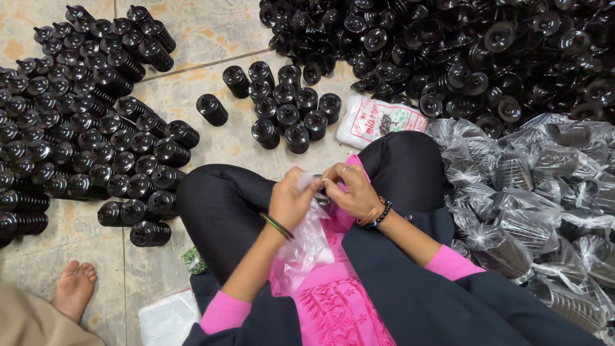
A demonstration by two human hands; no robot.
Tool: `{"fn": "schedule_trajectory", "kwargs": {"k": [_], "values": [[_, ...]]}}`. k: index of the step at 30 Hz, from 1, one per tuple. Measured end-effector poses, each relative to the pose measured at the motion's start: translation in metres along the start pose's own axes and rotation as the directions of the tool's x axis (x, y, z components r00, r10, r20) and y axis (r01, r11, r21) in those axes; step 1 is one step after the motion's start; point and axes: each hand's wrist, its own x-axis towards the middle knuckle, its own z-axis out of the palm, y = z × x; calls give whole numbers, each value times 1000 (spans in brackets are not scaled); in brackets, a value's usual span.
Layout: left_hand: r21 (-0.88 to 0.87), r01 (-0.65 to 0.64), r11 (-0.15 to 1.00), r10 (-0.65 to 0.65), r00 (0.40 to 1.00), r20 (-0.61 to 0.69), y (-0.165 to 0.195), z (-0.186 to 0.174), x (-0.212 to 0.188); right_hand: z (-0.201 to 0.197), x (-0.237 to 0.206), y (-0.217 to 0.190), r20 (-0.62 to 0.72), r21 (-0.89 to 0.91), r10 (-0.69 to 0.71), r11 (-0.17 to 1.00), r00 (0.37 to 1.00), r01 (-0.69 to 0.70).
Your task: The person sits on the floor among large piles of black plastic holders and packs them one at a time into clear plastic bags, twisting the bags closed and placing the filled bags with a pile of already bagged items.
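A pale tiled floor [211,138] with dark grout lines is seen from above. At the left, a large cluster of black ribbed plastic parts [77,115] is stood upright on it, some laid on their sides at the edge. A smaller upright group [291,109] is set near the middle, with one single piece [211,109] apart. A loose black heap [461,51] is piled at the top right, a white printed packet [379,120] beside it. Clear-bagged parts [544,198] are stacked at the right. A flat white bag [168,318] and a bare foot [73,288] rest at the lower left.
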Motion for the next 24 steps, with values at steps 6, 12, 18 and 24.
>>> {"fn": "schedule_trajectory", "kwargs": {"k": [6,12,18,24], "values": [[325,-466,823,521,848,-103,7,6,-14,-5,-3,13,44,-223,-38,974,998,47],[-711,459,533,-138,876,462,-30,5,13,-6,1,-3,36,-369,-262,893,964,257],[-664,241,708,-127,968,217,-40,12,18,-7,1,-22,-61,-45,-185,982,981,182],[-329,74,941,-107,991,-82,-10,3,7,-11,3,-10,-133,-202,-170,969,976,142]]}}
